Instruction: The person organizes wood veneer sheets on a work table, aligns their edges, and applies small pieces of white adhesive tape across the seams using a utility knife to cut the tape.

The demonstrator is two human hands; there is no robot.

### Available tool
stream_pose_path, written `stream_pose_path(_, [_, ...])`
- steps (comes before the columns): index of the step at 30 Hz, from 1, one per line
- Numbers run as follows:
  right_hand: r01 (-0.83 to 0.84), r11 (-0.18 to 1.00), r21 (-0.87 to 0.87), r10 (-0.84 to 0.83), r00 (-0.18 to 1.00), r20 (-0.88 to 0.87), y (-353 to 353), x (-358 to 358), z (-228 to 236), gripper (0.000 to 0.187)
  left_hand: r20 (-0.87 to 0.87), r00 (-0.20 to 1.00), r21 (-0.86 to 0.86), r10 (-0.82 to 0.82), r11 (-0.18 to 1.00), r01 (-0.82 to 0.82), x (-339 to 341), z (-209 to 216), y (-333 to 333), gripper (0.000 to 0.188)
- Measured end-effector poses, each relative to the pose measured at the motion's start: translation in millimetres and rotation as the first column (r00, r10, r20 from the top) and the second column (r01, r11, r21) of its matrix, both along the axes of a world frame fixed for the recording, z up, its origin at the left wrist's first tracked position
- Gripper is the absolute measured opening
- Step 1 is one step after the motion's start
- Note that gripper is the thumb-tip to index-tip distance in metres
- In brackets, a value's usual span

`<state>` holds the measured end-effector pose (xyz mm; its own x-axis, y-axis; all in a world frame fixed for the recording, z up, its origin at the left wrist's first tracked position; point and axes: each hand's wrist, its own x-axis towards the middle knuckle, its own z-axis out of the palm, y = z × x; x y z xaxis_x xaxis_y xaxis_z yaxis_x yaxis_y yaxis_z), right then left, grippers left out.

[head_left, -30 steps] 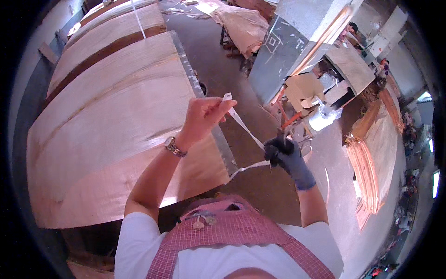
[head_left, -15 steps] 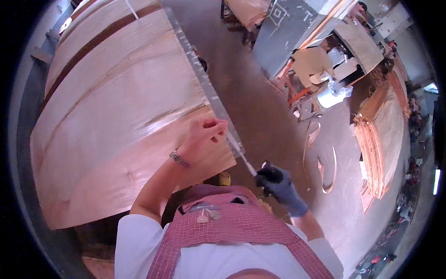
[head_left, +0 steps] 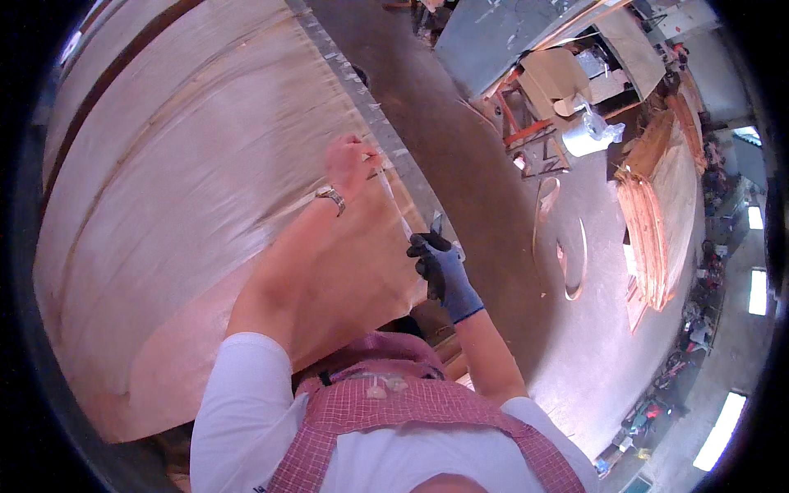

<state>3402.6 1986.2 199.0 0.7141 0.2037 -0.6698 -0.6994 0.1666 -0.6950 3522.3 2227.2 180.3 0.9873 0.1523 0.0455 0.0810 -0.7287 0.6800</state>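
My left hand (head_left: 352, 164), bare with a metal-band watch (head_left: 332, 200) on the wrist, is closed near the right edge of a large thin wood veneer sheet (head_left: 222, 156). Its fingertips pinch one end of a narrow white strip (head_left: 399, 204), which looks like tape. The strip runs taut to my right hand (head_left: 437, 264), in a blue-grey glove with black fingers, closed on its other end. A thin grey blade-like piece (head_left: 436, 220) sticks up from the gloved hand; its handle is hidden. Both hands are over the near right corner of the sheet.
A grey scuffed edge strip (head_left: 362, 99) borders the sheets on the right. Beyond the aisle are a grey cabinet (head_left: 485, 41), a cardboard piece (head_left: 552, 76), a wrapped white roll (head_left: 585, 138) and stacked veneer (head_left: 645, 238). Loose curled offcuts (head_left: 582, 263) lie on the floor.
Both hands have moved away from my body. My right hand has come in from beside the sheet to over its edge, with the strip between the hands now shorter. The view has shifted.
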Motion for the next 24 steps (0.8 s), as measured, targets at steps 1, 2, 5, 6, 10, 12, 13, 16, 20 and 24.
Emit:
stream_pose_path(1, [0.014,1.0,0.023,-0.014,1.0,-0.01,5.8,3.3,0.2,0.019,-0.036,0.999,0.019,0.025,1.0,-0.024,2.1,-3.4,1.4,0.017])
stream_pose_path(2, [0.004,1.0,-0.015,-0.004,1.0,-0.03,9.5,5.6,1.3,0.019,0.013,0.998,-0.033,0.068,0.997,-0.068,3.0,-11.6,2.9,0.018])
stream_pose_path(5, [-0.008,0.997,-0.082,0.002,0.997,-0.075,14.1,9.1,3.6,0.019,0.082,0.987,-0.133,0.139,0.983,-0.127,6.1,-30.7,3.4,0.022])
stream_pose_path(6, [-0.001,0.997,-0.074,-0.004,0.997,-0.079,12.2,8.7,-1.6,0.019,0.062,0.991,-0.125,0.121,0.986,-0.112,7.4,-35.1,5.8,0.022])
stream_pose_path(10, [0.005,0.997,-0.072,-0.009,0.998,-0.06,6.6,4.2,-13.9,0.019,0.022,0.996,-0.316,0.085,0.946,-0.074,10.8,-45.2,17.5,0.023])
stream_pose_path(12, [0.033,0.994,-0.109,-0.04,0.997,-0.063,2.7,5.5,-27.2,0.02,0.17,0.981,-0.074,-0.094,0.991,0.108,-0.5,-39.6,16.4,0.024])
stream_pose_path(13, [0.04,0.992,-0.122,-0.049,0.997,-0.066,4.3,5.5,-30.9,0.02,0.223,0.956,0.063,-0.191,0.981,0.181,-7.8,-35.3,18.3,0.025])
stream_pose_path(16, [0.055,0.996,-0.063,-0.059,0.996,-0.064,3.6,7.8,-39.5,0.019,0.296,0.947,0.033,-0.128,0.992,0.124,-12.9,-33.6,17.3,0.027])
stream_pose_path(20, [0.026,0.998,-0.052,-0.028,0.999,-0.042,-3.1,8.9,-51.9,0.02,0.304,0.916,0.294,-0.261,0.941,0.17,-55.9,-32.9,-0.7,0.032])
stream_pose_path(24, [0.057,0.998,-0.036,-0.059,0.998,-0.037,-5.0,9.9,-45.7,0.02,0.166,0.902,0.44,-0.398,0.849,0.293,-76.5,-20.1,-18.5,0.041])
